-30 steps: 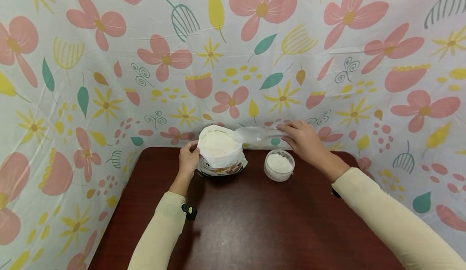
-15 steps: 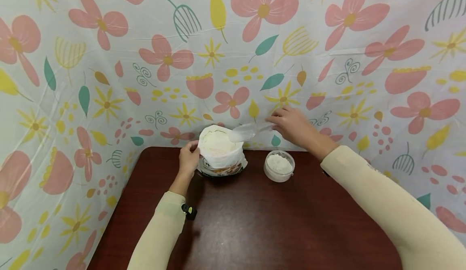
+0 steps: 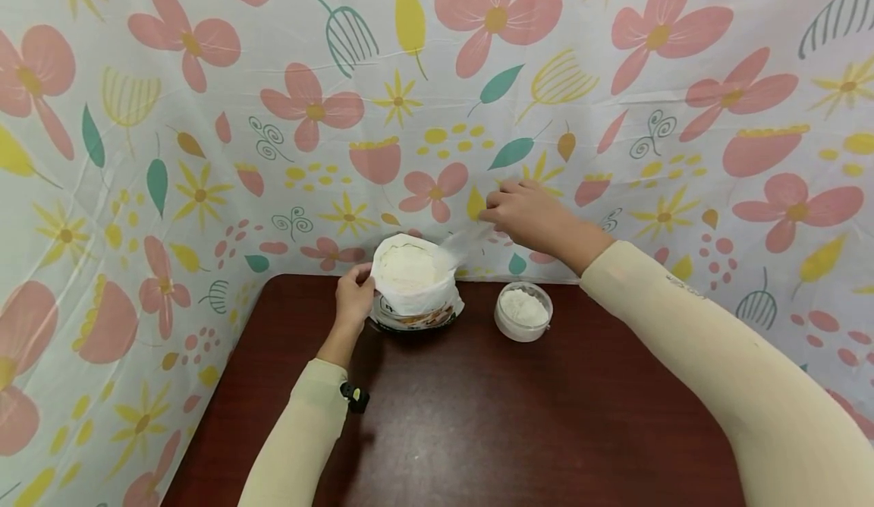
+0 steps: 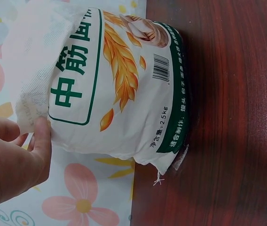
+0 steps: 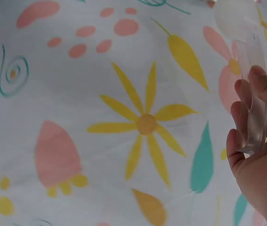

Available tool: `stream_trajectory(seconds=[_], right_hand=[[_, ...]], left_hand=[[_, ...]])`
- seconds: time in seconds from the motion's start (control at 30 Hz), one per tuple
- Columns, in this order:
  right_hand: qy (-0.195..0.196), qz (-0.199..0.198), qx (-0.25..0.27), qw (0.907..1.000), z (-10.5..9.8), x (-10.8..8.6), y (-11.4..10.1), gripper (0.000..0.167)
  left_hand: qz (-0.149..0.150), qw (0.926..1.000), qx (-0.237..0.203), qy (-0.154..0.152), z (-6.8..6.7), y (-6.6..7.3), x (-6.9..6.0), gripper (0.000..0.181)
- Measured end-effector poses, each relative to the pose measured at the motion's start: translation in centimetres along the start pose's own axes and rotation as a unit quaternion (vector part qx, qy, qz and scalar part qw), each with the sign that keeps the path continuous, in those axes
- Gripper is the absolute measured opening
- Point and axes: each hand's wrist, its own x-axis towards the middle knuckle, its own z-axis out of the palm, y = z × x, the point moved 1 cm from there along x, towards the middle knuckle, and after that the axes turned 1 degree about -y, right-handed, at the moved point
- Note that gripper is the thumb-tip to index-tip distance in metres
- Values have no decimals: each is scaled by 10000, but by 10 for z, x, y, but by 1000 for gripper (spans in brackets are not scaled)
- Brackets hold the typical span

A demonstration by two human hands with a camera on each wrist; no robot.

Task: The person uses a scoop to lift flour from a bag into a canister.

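Note:
An opened white bag of flour point(image 3: 418, 302) stands at the back of the table, its top edge folded outward. My left hand point(image 3: 354, 294) pinches the left side of its rim; in the left wrist view the thumb and fingers hold the white cloth edge of the flour bag point(image 4: 119, 94). My right hand point(image 3: 529, 215) is above and right of the bag, gripping the handle of a clear plastic scoop point(image 3: 466, 243). The scoop slants down, its front end at the bag's right rim. In the right wrist view, fingers curl round the scoop's handle point(image 5: 255, 117).
A clear round bowl point(image 3: 524, 330) holding white flour stands right of the bag. Behind the dark wooden table point(image 3: 464, 416) hangs a flower-print cloth point(image 3: 437, 97), close to the bag and the right hand.
My right hand has moved left and upward, and the scoop has gone from nearly level to slanting down at the bag's mouth. The left hand, bag and bowl have stayed put.

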Motion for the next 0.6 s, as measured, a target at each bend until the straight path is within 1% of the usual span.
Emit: stream_trajectory(seconds=[0.1,0.23,0.4,0.47,0.6], right_hand=[[-204,-236,-212,9993,-4,10,-3,27],[-447,-441,-403,9972,-11,23,-10,25],[-908,-481,-729,9920,-20,38,-20,21],[-1030,-489,-834,9900,-23,44,-22,19],[-1099,-501,-1002,9876,-25,57,-27,16]], left_hand=[[-5,10000,34,10,0,0,0,33],[-7,10000,91,20,0,-1,0,33],[24,9999,131,26,1,-1,0,32],[46,9999,124,5,1,-1,0,32],[53,9999,101,-8,0,-2,1,33]])
